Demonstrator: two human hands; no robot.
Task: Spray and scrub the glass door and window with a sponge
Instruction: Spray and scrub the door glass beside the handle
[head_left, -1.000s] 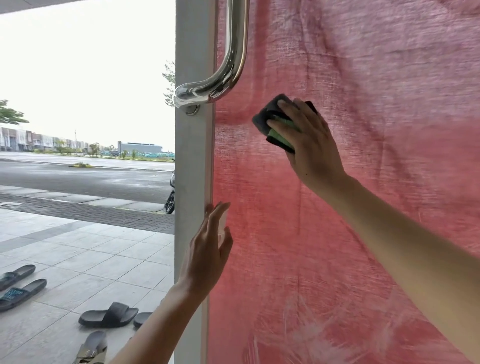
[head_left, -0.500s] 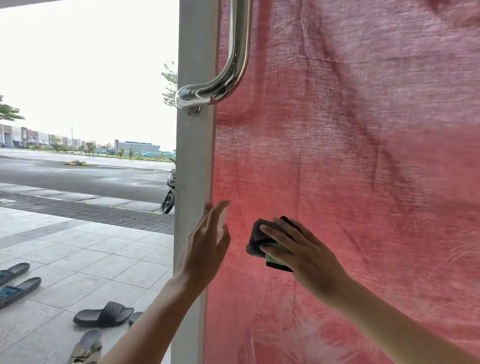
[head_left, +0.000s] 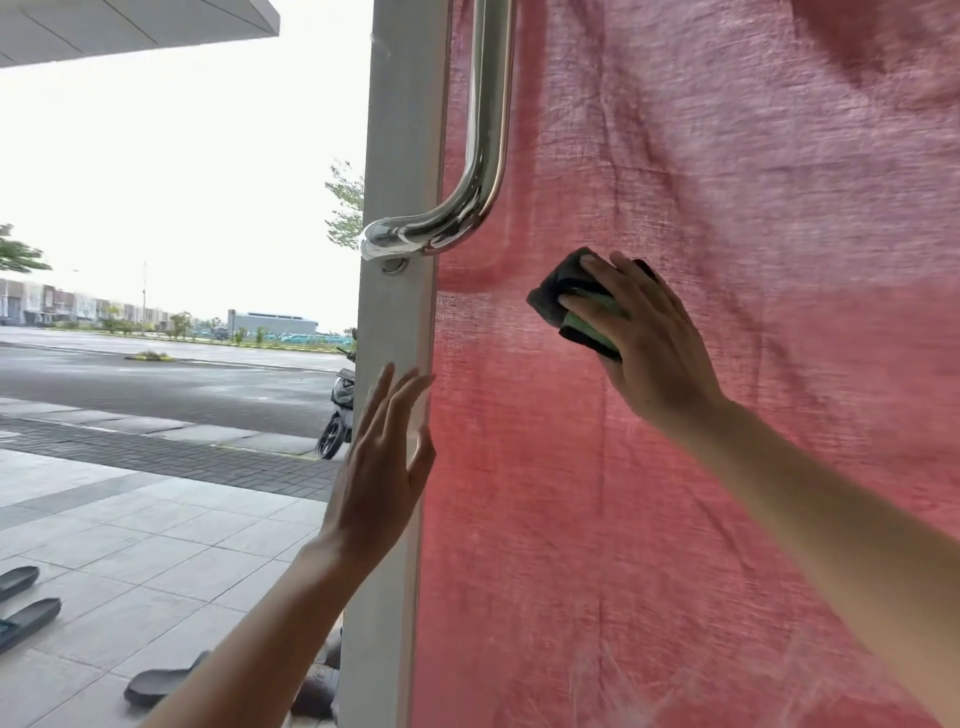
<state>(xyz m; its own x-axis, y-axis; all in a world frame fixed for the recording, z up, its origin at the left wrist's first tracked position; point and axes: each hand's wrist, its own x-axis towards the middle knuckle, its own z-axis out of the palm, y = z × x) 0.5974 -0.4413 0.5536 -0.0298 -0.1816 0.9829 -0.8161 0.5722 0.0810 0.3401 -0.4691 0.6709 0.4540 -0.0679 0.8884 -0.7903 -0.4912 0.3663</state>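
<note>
The glass door (head_left: 727, 467) fills the right of the view, with a red cloth showing through the pane. Its pale frame (head_left: 400, 130) runs down the middle and carries a curved steel handle (head_left: 483, 156). My right hand (head_left: 649, 343) presses a dark sponge with a green layer (head_left: 571, 301) flat against the glass, just right of and below the handle's lower end. My left hand (head_left: 384, 467) lies flat with fingers apart on the frame's edge, lower down, holding nothing. Faint wipe streaks mark the bottom of the pane.
The door stands open onto a tiled porch (head_left: 130, 519). Several dark slippers (head_left: 161, 680) lie on the tiles near the door's foot. A scooter (head_left: 337, 410) is parked past the frame by a wet road.
My right hand and the sponge went down the glass to my left hand's level, then came back up near the handle. The left hand stayed on the frame.
</note>
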